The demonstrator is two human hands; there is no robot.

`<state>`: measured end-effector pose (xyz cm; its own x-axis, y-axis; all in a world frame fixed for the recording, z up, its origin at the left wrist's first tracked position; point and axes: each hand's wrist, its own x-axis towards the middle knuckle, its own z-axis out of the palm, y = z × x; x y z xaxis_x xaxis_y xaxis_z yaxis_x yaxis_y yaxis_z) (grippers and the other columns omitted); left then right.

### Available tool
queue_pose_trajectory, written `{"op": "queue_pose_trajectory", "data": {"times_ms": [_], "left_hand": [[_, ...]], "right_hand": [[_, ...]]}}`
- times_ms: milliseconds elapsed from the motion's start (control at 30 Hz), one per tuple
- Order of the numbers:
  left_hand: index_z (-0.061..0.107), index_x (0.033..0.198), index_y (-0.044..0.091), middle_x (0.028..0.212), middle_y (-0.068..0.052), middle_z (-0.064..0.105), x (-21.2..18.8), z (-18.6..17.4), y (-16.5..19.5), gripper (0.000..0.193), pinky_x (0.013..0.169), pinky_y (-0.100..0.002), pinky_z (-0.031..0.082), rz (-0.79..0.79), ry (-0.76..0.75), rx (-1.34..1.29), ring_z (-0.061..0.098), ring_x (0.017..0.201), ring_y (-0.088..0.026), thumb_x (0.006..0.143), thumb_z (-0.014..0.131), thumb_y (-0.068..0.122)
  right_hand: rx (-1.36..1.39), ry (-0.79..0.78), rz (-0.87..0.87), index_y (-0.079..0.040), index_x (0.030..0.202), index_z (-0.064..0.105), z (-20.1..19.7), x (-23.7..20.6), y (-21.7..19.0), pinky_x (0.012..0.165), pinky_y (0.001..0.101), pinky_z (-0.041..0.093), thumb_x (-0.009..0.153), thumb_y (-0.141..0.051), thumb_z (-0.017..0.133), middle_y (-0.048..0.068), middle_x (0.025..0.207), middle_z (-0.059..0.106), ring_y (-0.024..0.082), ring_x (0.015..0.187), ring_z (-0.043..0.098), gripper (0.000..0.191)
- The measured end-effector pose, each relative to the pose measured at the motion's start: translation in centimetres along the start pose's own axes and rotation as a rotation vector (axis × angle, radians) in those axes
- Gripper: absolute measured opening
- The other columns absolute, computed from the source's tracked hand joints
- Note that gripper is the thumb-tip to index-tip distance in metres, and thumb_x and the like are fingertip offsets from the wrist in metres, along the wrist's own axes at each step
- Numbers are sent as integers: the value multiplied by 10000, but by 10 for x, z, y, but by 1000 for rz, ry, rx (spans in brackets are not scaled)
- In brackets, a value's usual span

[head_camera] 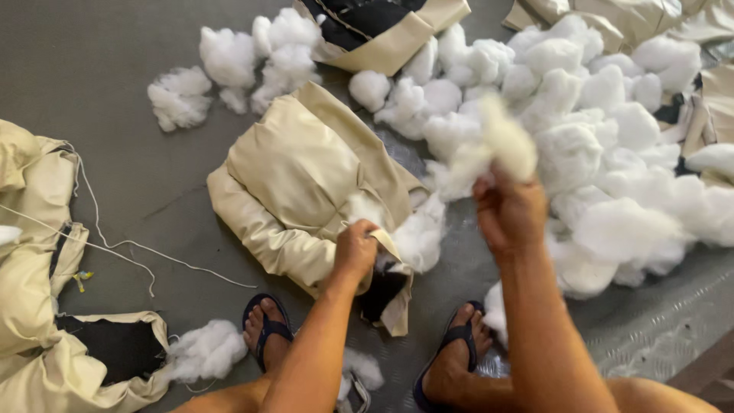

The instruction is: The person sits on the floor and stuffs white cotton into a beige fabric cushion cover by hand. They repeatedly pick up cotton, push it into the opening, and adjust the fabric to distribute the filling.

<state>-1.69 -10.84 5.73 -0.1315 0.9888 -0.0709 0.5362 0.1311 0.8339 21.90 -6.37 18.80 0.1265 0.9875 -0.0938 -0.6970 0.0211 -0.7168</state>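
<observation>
A beige cushion cover (298, 176), partly stuffed, lies on the grey floor in front of me. My left hand (355, 248) grips the flap at its open edge, where white stuffing shows. My right hand (508, 210) is raised to the right of the cover and is closed on a tuft of white fibre filling (497, 145). A big heap of the same white filling (604, 138) spreads to the right and behind.
More beige covers lie at the left (38, 252), top centre (382, 30) and top right (612, 19). Loose filling clumps sit at top left (229, 65) and near my feet (202, 352). White string (115, 245) trails across the floor. My sandalled feet (267, 329) are below.
</observation>
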Motion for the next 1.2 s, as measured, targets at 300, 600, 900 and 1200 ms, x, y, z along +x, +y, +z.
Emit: {"op": "queue_pose_trajectory", "data": {"times_ms": [300, 600, 900, 1200], "left_hand": [[757, 953, 67, 949, -183, 720, 16, -41, 18, 170, 807, -457, 548, 38, 222, 103, 694, 895, -379, 814, 672, 116], [754, 948, 37, 842, -175, 763, -3, -59, 47, 214, 731, -399, 573, -31, -52, -75, 744, 791, -307, 793, 704, 176], [762, 940, 60, 801, -122, 745, 3, -58, 17, 206, 727, -372, 555, -190, 162, -57, 708, 745, -249, 817, 747, 224], [757, 953, 40, 829, -89, 760, 0, -72, 42, 213, 720, -349, 558, -215, 124, -207, 707, 754, -215, 806, 714, 188]], "right_hand": [[-507, -122, 147, 8, 1074, 718, 29, -66, 115, 782, 295, 591, 870, -1, 646, 61, 950, 765, 142, 852, 715, 217], [-1749, -235, 53, 7, 881, 741, 25, -80, 154, 772, 513, 553, 832, -139, 705, 256, 875, 726, 432, 830, 706, 158], [-1351, -546, -48, 14, 1120, 703, 47, -74, 105, 817, 479, 558, 769, -65, 656, 280, 994, 716, 434, 933, 704, 363], [-1658, -726, 190, -23, 1150, 640, 24, -86, 154, 879, 505, 517, 841, -110, 625, 236, 1145, 673, 424, 1000, 670, 321]]}}
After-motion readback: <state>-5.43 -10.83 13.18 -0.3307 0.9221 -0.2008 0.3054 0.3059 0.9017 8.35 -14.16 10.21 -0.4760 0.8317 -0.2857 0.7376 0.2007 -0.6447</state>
